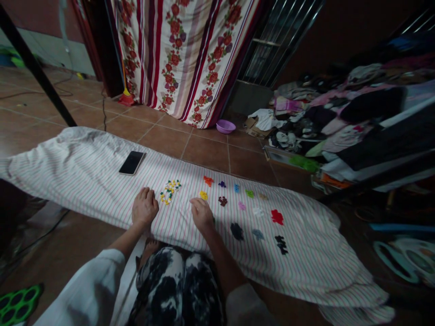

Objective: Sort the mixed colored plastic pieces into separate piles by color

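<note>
My left hand (145,208) rests palm down on a striped cloth (102,194), its fingers lying forward and slightly bent. Just to its right is a loose ring of small yellow, white and green pieces (167,194). My right hand (203,216) hovers or rests beside a little yellow pile (203,195), thumb and forefinger pinched together; anything between them is too small to make out. Small piles sorted by colour spread rightward, among them orange (208,180), brown (222,200), pink (241,206), red (277,217), dark grey (237,231) and black (281,245).
A phone (132,162) lies on the cloth beyond my left hand. Past the cloth are a tiled floor, a purple basin (225,127), a floral curtain (183,59) and a heap of clothes (326,108). A dark pole (37,68) slants at the left.
</note>
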The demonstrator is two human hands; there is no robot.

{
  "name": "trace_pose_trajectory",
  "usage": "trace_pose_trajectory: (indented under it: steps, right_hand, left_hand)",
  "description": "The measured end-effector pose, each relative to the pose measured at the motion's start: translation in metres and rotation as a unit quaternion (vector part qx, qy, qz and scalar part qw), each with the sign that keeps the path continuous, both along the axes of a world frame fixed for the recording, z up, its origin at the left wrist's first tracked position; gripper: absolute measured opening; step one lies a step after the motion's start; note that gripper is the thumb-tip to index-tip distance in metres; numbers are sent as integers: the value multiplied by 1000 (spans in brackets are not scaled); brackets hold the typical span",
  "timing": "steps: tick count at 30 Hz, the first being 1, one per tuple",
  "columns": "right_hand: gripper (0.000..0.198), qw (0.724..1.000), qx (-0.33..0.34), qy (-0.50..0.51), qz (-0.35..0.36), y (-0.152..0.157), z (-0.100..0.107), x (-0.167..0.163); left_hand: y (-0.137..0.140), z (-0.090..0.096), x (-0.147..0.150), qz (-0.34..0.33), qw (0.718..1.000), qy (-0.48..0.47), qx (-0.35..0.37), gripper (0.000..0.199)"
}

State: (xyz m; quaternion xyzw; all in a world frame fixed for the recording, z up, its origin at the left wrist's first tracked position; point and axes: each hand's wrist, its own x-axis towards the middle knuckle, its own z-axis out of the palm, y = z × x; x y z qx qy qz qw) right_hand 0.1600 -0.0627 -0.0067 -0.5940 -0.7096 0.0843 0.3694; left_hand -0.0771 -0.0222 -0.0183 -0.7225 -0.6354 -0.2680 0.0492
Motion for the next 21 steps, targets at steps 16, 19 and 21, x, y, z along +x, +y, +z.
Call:
trace_pose_trajectory:
  steps: [16,19,21]
  right_hand:
    - [40,988,-135,-76,10,79,9,-40]
    - [35,985,-150,-85,-9,85,9,-43]
    - [29,983,-159,-89,-23,88,10,-44]
  left_hand:
    - [-1,2,3,7,1000,-14,-10,38]
    - [-1,2,3,8,1000,-10,-7,38]
    - [-1,1,3,10,1000,-7,-3,37]
